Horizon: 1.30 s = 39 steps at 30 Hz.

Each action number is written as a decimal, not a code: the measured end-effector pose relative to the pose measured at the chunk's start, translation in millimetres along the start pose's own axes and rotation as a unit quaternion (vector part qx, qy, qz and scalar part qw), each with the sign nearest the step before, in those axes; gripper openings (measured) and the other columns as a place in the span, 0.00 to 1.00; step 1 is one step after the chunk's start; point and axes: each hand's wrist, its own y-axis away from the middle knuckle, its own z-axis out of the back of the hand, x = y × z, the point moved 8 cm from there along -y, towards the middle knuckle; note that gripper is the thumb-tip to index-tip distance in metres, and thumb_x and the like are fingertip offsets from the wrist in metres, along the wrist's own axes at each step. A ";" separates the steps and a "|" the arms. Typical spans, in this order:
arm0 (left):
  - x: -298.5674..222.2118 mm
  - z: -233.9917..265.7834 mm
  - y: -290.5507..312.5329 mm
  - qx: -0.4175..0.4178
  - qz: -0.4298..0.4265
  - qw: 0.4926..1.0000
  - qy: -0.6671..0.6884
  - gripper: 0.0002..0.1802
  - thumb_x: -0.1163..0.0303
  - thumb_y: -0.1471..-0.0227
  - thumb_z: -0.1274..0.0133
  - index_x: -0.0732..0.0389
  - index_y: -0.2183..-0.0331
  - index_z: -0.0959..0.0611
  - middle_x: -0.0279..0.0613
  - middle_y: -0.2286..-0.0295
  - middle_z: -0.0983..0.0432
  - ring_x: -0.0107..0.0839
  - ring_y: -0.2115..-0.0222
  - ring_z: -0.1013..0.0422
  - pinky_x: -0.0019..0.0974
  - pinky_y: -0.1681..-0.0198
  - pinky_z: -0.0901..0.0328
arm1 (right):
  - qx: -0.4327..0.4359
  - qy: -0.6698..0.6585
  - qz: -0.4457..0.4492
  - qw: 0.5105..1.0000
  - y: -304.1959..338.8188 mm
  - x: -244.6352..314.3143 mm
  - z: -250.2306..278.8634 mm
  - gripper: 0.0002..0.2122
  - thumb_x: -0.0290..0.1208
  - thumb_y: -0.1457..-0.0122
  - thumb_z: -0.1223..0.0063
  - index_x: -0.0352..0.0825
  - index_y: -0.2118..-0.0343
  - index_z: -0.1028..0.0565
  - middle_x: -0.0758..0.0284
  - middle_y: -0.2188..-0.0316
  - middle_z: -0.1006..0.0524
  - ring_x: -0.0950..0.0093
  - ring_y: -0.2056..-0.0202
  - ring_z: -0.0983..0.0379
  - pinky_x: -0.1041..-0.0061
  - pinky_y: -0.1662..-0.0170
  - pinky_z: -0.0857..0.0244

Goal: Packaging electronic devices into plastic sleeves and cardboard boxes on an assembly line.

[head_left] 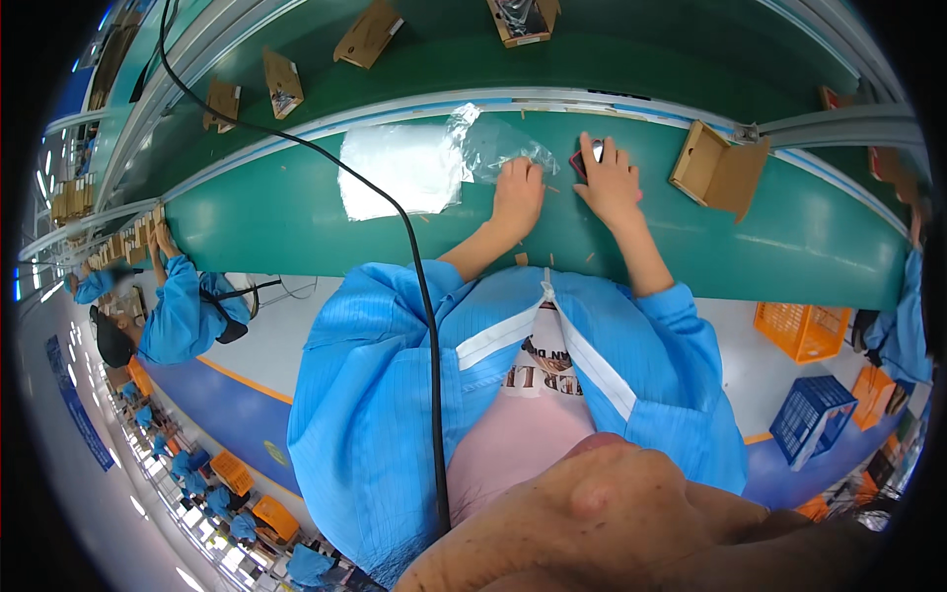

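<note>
My left hand is closed at the right end of a thin clear plastic bag, its fingertips pinching the film against the green bench. Beside it, my right hand lies over a small flat dark device with a pink-red edge, with the fingers along its top and the thumb at its near left side. Much of the device is hidden under the palm, so its exact kind does not show. A stack of white plastic bags lies flat to the left, touching the clear film.
An opened brown cardboard box stands right of my hands. More small boxes sit on the green conveyor beyond the metal rail. A black cable hangs across the view. Co-workers are at left and right; crates stand on the floor.
</note>
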 end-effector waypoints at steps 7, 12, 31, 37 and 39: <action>46.2 1.7 2.6 -0.038 0.067 0.995 0.064 0.04 0.74 0.54 0.48 0.63 0.72 0.23 0.49 0.72 0.29 0.49 0.68 0.33 0.45 0.64 0.37 | -0.033 -0.284 -0.063 0.956 -7.7 -71.7 20.3 0.24 0.45 0.56 0.38 0.37 0.57 0.25 0.55 0.62 0.29 0.62 0.61 0.28 0.65 0.63 0.30; 68.5 2.1 4.7 -0.022 0.149 0.976 0.157 0.07 0.72 0.51 0.49 0.64 0.72 0.19 0.50 0.72 0.24 0.49 0.69 0.29 0.44 0.65 0.35 | -0.032 -0.660 -0.180 0.728 38.0 -63.9 19.2 0.15 0.40 0.39 0.51 0.30 0.63 0.29 0.65 0.73 0.24 0.78 0.76 0.25 0.85 0.79 0.31; -0.7 67.8 1.1 -0.107 -0.055 0.992 -0.047 0.19 0.75 0.62 0.44 0.57 0.62 0.20 0.37 0.78 0.29 0.37 0.77 0.32 0.38 0.76 0.35 | 0.026 -0.476 -0.080 0.876 43.4 37.6 -16.8 0.12 0.40 0.41 0.50 0.35 0.66 0.29 0.67 0.72 0.28 0.71 0.78 0.27 0.71 0.77 0.33; -59.0 103.3 -8.0 -0.138 -0.143 0.980 -0.008 0.17 0.72 0.64 0.46 0.61 0.65 0.20 0.33 0.82 0.34 0.30 0.80 0.33 0.33 0.80 0.37 | 0.070 -0.840 -0.179 0.507 63.1 28.6 -19.0 0.28 0.53 0.39 0.58 0.30 0.49 0.39 0.57 0.51 0.37 0.66 0.56 0.30 0.66 0.53 0.31; -74.7 106.2 -14.5 -0.116 -0.157 0.981 0.015 0.18 0.71 0.65 0.46 0.62 0.66 0.21 0.33 0.81 0.33 0.29 0.79 0.32 0.33 0.80 0.38 | 0.135 -0.890 -0.244 0.361 70.0 36.5 -15.5 0.28 0.55 0.40 0.58 0.32 0.49 0.38 0.57 0.47 0.39 0.66 0.53 0.32 0.61 0.52 0.32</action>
